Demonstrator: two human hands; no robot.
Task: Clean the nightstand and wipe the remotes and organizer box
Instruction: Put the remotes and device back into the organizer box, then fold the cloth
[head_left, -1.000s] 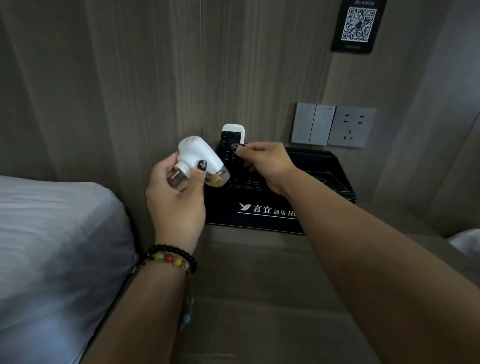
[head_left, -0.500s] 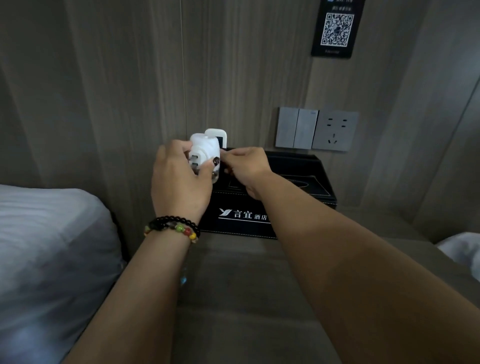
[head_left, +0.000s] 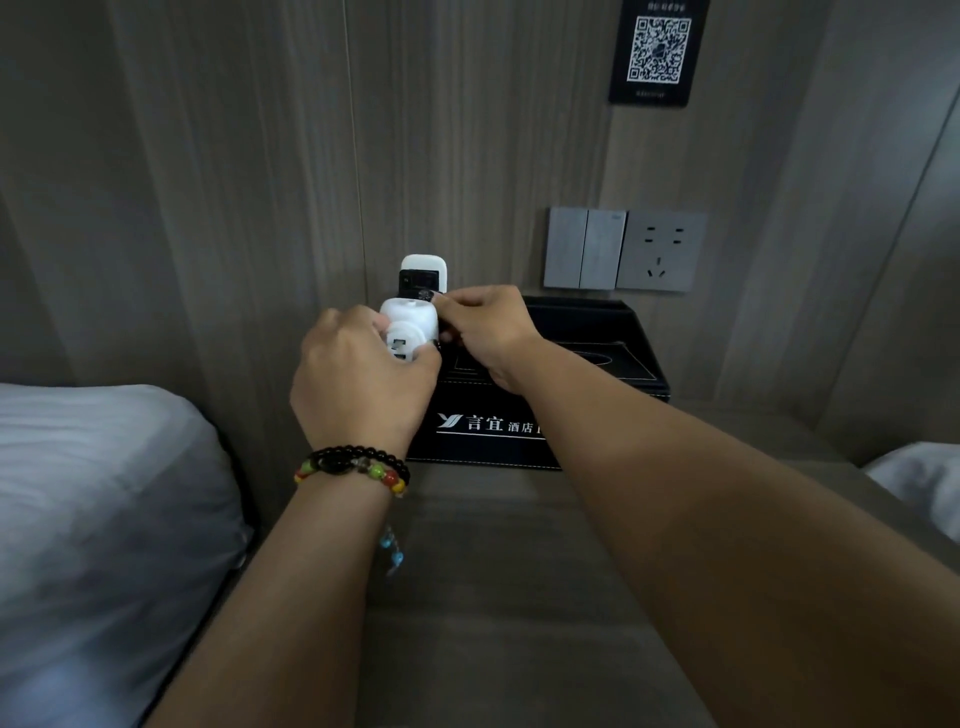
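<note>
While both hands' fingers grip white plug-in device (head_left: 408, 332), it blocks remotes (head_left: 423, 273) in organizer box (head_left: 587, 358); pillow (head_left: 104, 519) left.

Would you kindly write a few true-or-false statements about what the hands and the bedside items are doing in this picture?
1. The left hand holds a white plug-in device. True.
2. The black organizer box lies on the pillow. False: it stands on the nightstand against the wall.
3. A plug fills the wall socket. False: it is empty.
4. The right hand is at the remotes. True.
</note>
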